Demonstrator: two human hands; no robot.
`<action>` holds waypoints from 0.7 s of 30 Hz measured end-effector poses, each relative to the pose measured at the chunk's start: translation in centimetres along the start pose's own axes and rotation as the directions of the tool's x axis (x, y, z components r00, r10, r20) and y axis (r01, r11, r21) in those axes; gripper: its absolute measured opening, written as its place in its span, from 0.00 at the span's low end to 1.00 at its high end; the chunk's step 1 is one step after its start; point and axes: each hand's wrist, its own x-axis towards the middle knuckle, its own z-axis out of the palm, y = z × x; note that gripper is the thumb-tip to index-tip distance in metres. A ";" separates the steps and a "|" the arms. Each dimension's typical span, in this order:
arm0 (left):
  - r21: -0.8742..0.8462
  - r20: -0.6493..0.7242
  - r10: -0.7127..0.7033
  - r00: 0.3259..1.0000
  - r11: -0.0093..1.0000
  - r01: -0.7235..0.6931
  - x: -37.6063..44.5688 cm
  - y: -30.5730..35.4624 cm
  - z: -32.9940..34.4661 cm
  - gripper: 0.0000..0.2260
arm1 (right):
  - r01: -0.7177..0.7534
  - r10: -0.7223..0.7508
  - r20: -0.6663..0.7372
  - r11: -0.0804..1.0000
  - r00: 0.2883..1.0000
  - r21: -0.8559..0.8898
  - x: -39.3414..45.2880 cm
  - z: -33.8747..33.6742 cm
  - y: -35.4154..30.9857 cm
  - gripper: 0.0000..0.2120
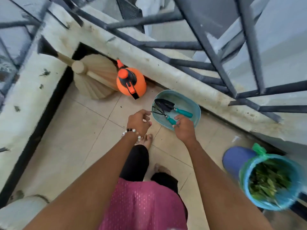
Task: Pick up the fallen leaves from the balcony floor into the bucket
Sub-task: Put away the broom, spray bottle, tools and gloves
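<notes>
A blue bucket [247, 185] lined with a green bag stands at the right, filled with green leaves [269, 180]. My right hand [184, 128] grips the teal handle of a small hand rake [163, 114] that lies over the rim of a teal tray [193, 107]. My left hand [138, 122], with a bead bracelet at the wrist, hovers loosely curled just left of the tray, its index fingertip at the rake's black tines. A black trowel [167, 104] with a teal handle lies in the tray. A few leaf scraps [44, 73] sit on the left ledge.
An orange pump sprayer [131, 82] and a beige fan-shaped broom [94, 77] stand in the corner. A concrete ledge [182, 77] with a dark metal grille [207, 47] bounds the tiled floor [79, 130]. A blue rounded object [235, 160] sits behind the bucket. My bare feet are below my hands.
</notes>
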 end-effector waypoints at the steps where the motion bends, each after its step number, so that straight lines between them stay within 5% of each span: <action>1: -0.035 -0.013 -0.023 1.000 0.999 0.022 -2.2 0.7 -0.8 0.14 | -0.005 0.005 0.003 1.000 1.000 0.003 -2.0 -1.2 -1.0 0.14; 13: -0.552 -0.251 -0.309 0.917 0.824 0.127 -30.4 3.0 -11.6 0.06 | 0.372 -0.360 0.122 0.924 0.925 -0.090 -29.4 -10.1 -16.9 0.12; 21: -0.795 -0.387 -0.586 0.712 0.603 0.064 -46.8 -8.8 -12.1 0.06 | 0.722 -0.591 0.438 0.649 0.677 -0.240 -44.8 -3.3 -21.6 0.08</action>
